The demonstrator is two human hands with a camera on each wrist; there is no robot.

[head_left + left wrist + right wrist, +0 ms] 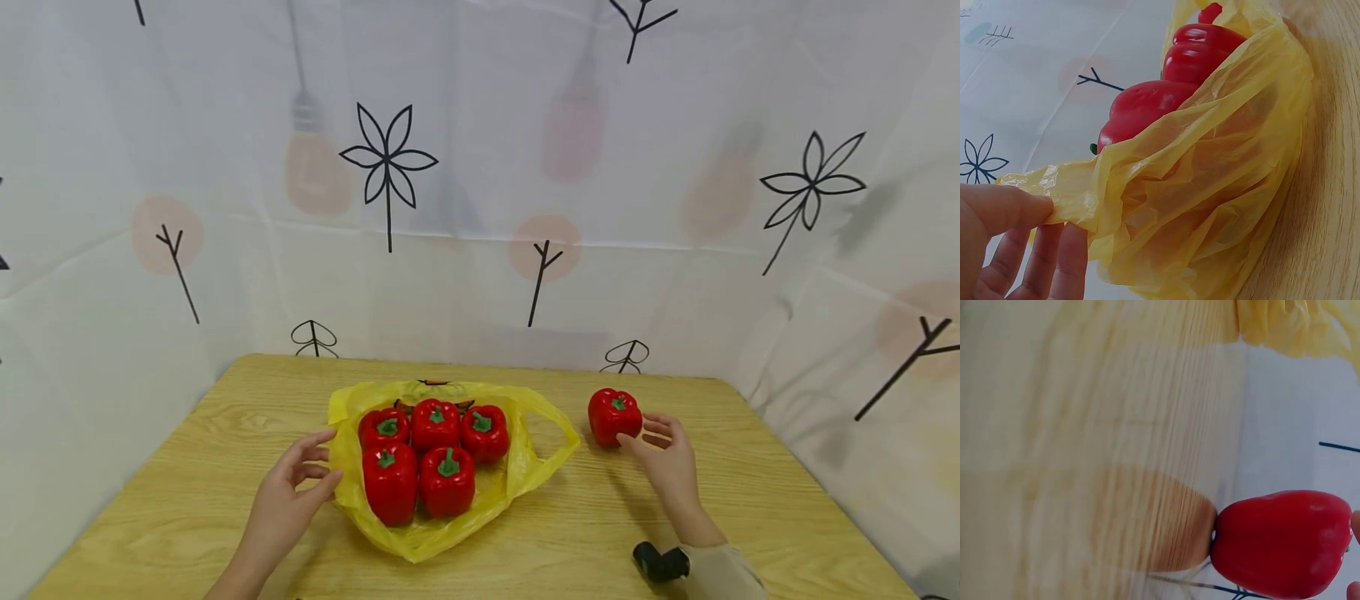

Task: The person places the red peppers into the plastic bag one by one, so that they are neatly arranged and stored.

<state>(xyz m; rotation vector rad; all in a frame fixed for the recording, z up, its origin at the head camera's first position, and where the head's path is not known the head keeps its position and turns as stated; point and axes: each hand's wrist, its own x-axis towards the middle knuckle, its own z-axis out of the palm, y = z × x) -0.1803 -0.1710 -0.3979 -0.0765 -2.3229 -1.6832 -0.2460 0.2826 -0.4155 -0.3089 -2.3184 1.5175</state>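
A yellow plastic bag (420,546) lies spread on the table with its mouth facing up. Several red bell peppers (447,483) with green stems sit inside it. At the bag's left edge, my left hand (288,487) pinches the plastic between thumb and fingers; the thumb (1019,209) lies over the film in the left wrist view. One more red bell pepper (609,417) stands upright on the table to the right of the bag. Beside it is my right hand (667,458), fingers loosely spread, fingertips right at the pepper's upper side in the right wrist view.
The wooden table (225,433) carries the bag and peppers. A small black object (660,562) shows beside my right sleeve (723,571). The bag's loop handle (558,433) reaches toward the lone pepper. A white printed cloth (480,292) hangs behind the table.
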